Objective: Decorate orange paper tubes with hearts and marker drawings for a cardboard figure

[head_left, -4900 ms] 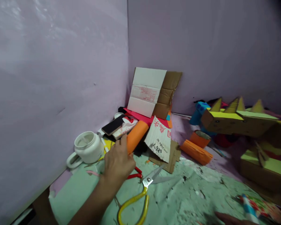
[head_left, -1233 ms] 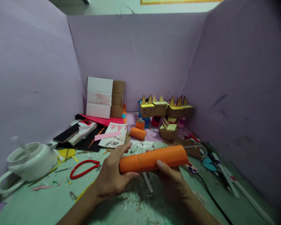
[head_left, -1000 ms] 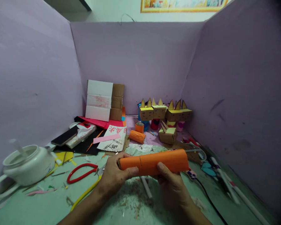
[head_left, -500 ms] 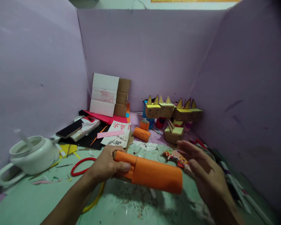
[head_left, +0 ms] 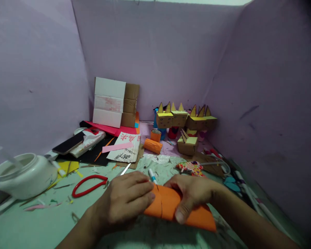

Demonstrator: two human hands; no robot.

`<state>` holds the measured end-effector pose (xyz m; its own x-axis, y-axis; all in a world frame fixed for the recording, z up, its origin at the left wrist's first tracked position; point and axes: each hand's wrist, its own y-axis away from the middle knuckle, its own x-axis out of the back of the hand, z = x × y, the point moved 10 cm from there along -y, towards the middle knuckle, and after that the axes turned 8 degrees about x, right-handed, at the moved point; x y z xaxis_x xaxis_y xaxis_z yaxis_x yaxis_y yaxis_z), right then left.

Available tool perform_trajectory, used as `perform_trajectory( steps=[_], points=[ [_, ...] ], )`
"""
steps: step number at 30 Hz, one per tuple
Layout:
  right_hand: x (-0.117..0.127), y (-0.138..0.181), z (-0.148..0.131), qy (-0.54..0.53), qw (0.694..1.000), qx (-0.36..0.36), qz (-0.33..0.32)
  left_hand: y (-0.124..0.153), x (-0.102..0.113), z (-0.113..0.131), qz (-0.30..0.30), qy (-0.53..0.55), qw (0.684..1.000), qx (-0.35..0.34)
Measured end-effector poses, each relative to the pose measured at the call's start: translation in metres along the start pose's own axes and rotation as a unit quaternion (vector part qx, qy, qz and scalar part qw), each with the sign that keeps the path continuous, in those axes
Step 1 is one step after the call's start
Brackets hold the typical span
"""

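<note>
An orange paper roll [head_left: 171,207] lies low over the green tabletop [head_left: 41,224], partly flattened, with a thin dark line across it. My left hand [head_left: 125,202] curls its fingers over the roll's left end. My right hand [head_left: 190,195] grips the middle, thumb on top and fingers behind. A white pen with a blue tip [head_left: 152,176] lies just behind my fingers; I cannot tell if it touches them.
Red-handled scissors [head_left: 89,183] lie to the left, a white pot [head_left: 20,174] further left. At the back are a cardboard box [head_left: 115,103], cardboard figures with yellow tops [head_left: 184,119], small orange rolls [head_left: 152,145] and a phone [head_left: 67,142]. Purple partitions [head_left: 261,86] close in three sides.
My right hand, open and off the roll half a second ago, has come back onto it. Both hands have lowered the roll toward the tabletop.
</note>
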<state>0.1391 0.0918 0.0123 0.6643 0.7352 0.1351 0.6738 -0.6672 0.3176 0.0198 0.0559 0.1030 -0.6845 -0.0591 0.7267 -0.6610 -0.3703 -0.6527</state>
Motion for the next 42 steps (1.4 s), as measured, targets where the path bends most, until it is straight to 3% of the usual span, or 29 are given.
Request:
perform_trajectory(
  steps=[2, 5, 7, 10, 11, 13, 17, 21, 25, 30, 32, 34, 36, 37, 39, 42],
  points=[
    [0.012, -0.001, 0.003, 0.014, 0.997, -0.018, 0.081, 0.0, 0.003, -0.016, 0.033, -0.026, 0.998, 0.05],
    [0.028, 0.004, -0.004, 0.041, 0.974, -0.002, 0.222, 0.006, 0.008, -0.063, 0.088, 0.06, 0.964, 0.243],
    [0.031, 0.006, -0.008, 0.036, 0.961, 0.017, 0.275, 0.02, -0.005, -0.092, 0.117, 0.235, 0.887, 0.381],
    [0.024, -0.001, -0.006, -0.016, 0.958, 0.047, 0.281, 0.032, -0.047, -0.1, 0.093, 0.478, 0.723, 0.491],
    [0.02, -0.005, -0.003, -0.028, 0.961, 0.049, 0.272, 0.032, -0.058, -0.096, 0.078, 0.513, 0.688, 0.507],
    [0.012, -0.012, 0.003, -0.038, 0.966, 0.047, 0.253, 0.03, -0.066, -0.092, 0.072, 0.521, 0.664, 0.531],
    [-0.009, -0.021, 0.004, -0.119, 0.972, 0.078, 0.186, 0.026, -0.06, -0.091, 0.102, 0.497, 0.67, 0.542],
    [-0.027, -0.025, 0.007, -0.268, 0.951, 0.097, 0.118, 0.027, -0.057, -0.091, 0.115, 0.481, 0.687, 0.533],
    [-0.026, -0.024, 0.022, -0.283, 0.943, 0.068, 0.162, 0.028, -0.058, -0.089, 0.117, 0.47, 0.692, 0.536],
    [-0.018, -0.022, 0.027, -0.282, 0.937, 0.066, 0.193, 0.019, -0.057, -0.091, 0.049, 0.463, 0.699, 0.543],
    [-0.011, -0.02, 0.031, -0.282, 0.932, 0.063, 0.218, 0.025, -0.038, -0.104, 0.073, 0.402, 0.715, 0.567],
    [-0.006, -0.018, 0.034, -0.282, 0.929, 0.059, 0.235, 0.037, -0.006, -0.117, 0.102, 0.283, 0.752, 0.586],
    [-0.005, -0.018, 0.034, -0.281, 0.928, 0.065, 0.234, 0.046, 0.016, -0.123, 0.044, 0.133, 0.805, 0.577],
    [-0.005, -0.018, 0.032, -0.281, 0.929, 0.072, 0.231, 0.052, 0.02, -0.125, -0.022, 0.053, 0.823, 0.566],
    [-0.005, -0.018, 0.029, -0.282, 0.928, 0.085, 0.226, 0.072, 0.026, -0.131, -0.116, -0.081, 0.828, 0.543],
    [-0.005, -0.016, 0.025, -0.291, 0.926, 0.093, 0.223, 0.101, 0.03, -0.141, -0.177, -0.188, 0.811, 0.525]
  ],
)
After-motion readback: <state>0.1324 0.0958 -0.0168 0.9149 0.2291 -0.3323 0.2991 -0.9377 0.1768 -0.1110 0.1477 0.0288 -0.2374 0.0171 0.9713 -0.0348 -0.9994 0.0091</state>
